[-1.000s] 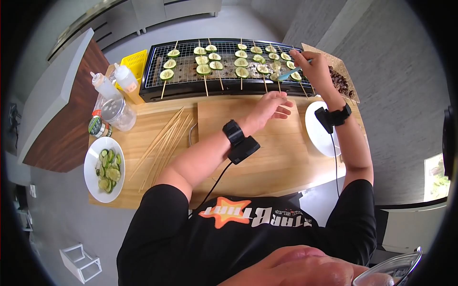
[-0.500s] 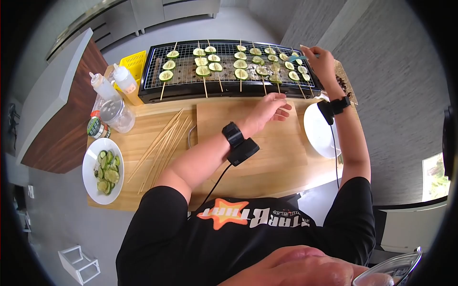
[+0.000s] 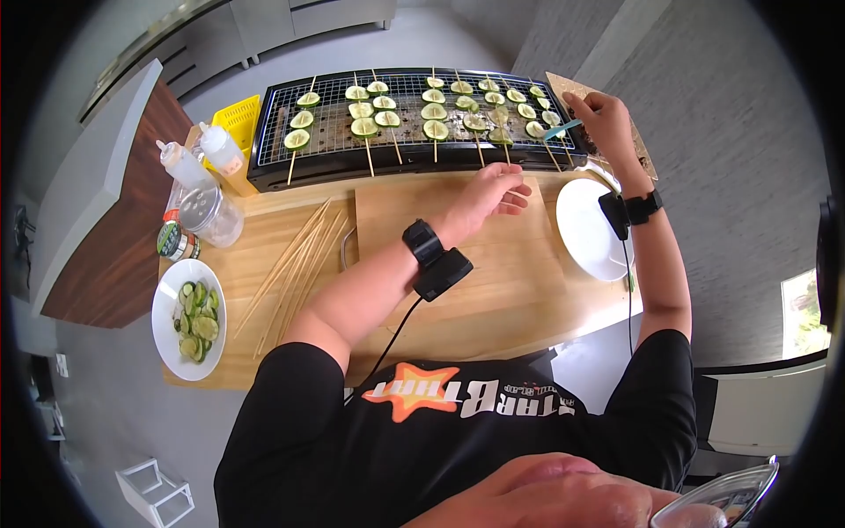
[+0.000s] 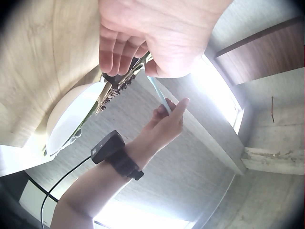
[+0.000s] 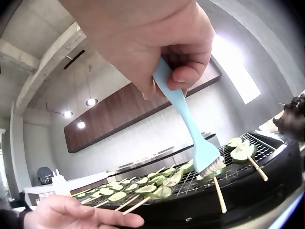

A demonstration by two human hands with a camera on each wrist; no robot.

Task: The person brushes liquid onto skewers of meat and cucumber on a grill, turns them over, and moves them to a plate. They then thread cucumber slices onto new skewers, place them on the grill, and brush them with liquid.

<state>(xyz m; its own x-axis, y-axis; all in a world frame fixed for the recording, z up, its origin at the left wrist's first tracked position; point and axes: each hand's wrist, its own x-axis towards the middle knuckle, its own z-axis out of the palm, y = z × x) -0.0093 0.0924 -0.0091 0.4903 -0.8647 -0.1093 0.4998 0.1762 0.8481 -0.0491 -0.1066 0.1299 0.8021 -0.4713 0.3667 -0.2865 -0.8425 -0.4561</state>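
My right hand grips a light-blue basting brush by its handle, thumb and fingers curled round it. In the right wrist view its bristles meet a green-skinned slice, which looks like zucchini, on a skewer near the grill's right end. Rows of skewered slices lie across the wire grill, stick ends jutting over its near edge. My left hand hovers at that edge by the skewer ends, fingers loosely bent and holding nothing.
A wooden board lies before the grill, with bare skewers to its left. A white bowl stands right; another bowl holds slices. Squeeze bottles, a jar and a yellow basket stand left.
My right hand has carried the brush from a middle-right skewer to the grill's right end, then drawn it back toward the near edge. The left hand stays almost in place.
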